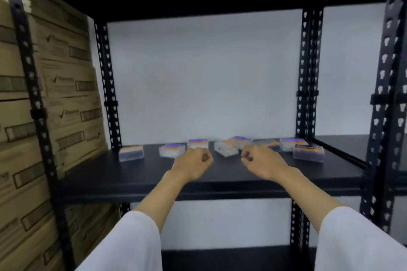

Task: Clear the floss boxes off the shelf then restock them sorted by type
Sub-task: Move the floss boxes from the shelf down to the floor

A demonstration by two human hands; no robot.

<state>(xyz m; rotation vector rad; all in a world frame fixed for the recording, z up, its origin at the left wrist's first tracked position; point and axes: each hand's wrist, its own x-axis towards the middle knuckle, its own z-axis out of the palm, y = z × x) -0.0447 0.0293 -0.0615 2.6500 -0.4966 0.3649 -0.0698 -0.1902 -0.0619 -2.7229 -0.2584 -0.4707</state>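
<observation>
Left hand (193, 164) and right hand (259, 161) over the black shelf (132, 174), fingers loosely curled, holding nothing. Clear floss boxes (226, 149) scattered in a row along the far edge, just beyond both hands. Stacked cardboard cartons (66, 86) at left.
</observation>
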